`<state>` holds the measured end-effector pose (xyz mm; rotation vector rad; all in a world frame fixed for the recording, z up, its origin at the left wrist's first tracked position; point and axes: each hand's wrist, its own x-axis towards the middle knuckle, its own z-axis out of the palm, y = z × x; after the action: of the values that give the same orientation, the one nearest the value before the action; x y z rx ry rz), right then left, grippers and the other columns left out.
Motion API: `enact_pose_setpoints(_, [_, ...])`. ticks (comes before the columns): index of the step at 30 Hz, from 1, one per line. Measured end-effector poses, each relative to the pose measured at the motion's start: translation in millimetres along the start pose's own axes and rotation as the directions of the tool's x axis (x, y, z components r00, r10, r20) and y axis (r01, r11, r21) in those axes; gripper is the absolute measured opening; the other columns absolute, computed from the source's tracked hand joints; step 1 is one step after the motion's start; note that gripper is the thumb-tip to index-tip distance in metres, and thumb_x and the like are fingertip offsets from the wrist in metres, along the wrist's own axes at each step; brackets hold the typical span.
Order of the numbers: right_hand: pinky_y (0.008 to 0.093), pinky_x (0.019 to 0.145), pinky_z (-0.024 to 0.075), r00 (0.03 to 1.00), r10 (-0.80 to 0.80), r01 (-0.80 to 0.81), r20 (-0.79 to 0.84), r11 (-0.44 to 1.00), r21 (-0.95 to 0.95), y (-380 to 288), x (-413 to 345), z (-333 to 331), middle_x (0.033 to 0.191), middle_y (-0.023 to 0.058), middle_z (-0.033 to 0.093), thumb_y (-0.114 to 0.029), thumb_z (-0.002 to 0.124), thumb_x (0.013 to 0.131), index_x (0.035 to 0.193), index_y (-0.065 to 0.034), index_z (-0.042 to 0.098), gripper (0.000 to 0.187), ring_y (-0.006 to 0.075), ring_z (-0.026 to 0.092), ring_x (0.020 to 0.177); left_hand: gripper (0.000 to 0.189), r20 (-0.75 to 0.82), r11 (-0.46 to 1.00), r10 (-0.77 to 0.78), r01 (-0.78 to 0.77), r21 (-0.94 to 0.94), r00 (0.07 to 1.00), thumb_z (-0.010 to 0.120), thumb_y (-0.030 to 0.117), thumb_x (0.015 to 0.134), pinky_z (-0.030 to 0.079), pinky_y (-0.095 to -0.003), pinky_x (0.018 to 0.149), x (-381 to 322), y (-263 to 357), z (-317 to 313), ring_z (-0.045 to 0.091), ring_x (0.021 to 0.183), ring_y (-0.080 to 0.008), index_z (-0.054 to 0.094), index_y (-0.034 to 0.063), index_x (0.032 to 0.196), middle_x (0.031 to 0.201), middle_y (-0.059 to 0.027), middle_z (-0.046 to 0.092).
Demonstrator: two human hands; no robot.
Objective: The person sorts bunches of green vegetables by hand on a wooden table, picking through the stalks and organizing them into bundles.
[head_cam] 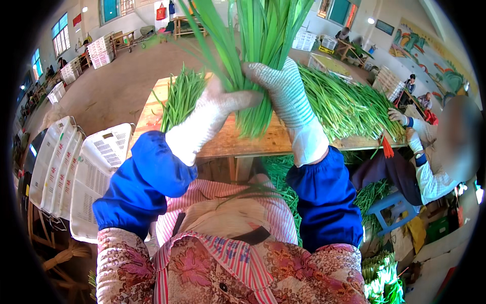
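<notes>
Both my hands, in pale knitted gloves, are raised over a wooden table [220,142]. Between them is an upright bunch of long flat green leaves [262,41], probably Chinese chives. My left hand [216,104] is closed around the bunch's lower left side, its fingertips dark with wear and slightly blurred. My right hand [279,85] grips the bunch from the right, a little higher. A smaller pile of green leaves [182,95] lies on the table behind my left hand. To the right of my right hand spreads a large heap of the same greens [345,102].
White plastic crates [93,182] stand at the left beside the table. A co-worker [440,152] sits at the right, gloved hands at the heap's end, near a blue plastic stool [393,211]. Cut greens [283,178] lie below the table's edge.
</notes>
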<state>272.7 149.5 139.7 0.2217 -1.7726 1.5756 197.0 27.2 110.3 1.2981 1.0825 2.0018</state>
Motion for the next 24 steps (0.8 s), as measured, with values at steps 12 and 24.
enact_pose_setpoints(12, [0.0267, 0.068, 0.0482, 0.992, 0.058, -0.061, -0.110, 0.998, -0.023, 76, 21, -6, 0.086, 0.0056, 0.063, -0.016, 0.065, 0.079, 0.101, 0.0003, 0.060, 0.028, 0.0142, 0.058, 0.072, 0.036, -0.033, 0.892, -0.249, 0.242, 0.381, 0.968, 0.069, 0.030, 0.078, 0.044, -0.0203, 0.059, 48, -47, -62, 0.052, 0.068, -0.0062, 0.057, 0.0052, 0.102, 0.080, -0.0001, 0.059])
enact_pose_setpoints(24, [0.0341, 0.077, 0.0475, 0.881, 0.472, -0.458, -0.002, 0.855, 0.245, 160, 74, 100, 0.098, 0.0184, 0.062, -0.036, 0.063, 0.081, 0.107, 0.0096, 0.052, 0.054, 0.0262, 0.060, 0.083, 0.070, -0.198, 0.791, -0.247, 0.316, 0.525, 0.948, 0.052, 0.055, 0.084, 0.042, -0.0276, 0.092, 18, -13, -181, 0.053, 0.105, -0.0165, 0.045, -0.0013, 0.125, 0.116, -0.0115, 0.055])
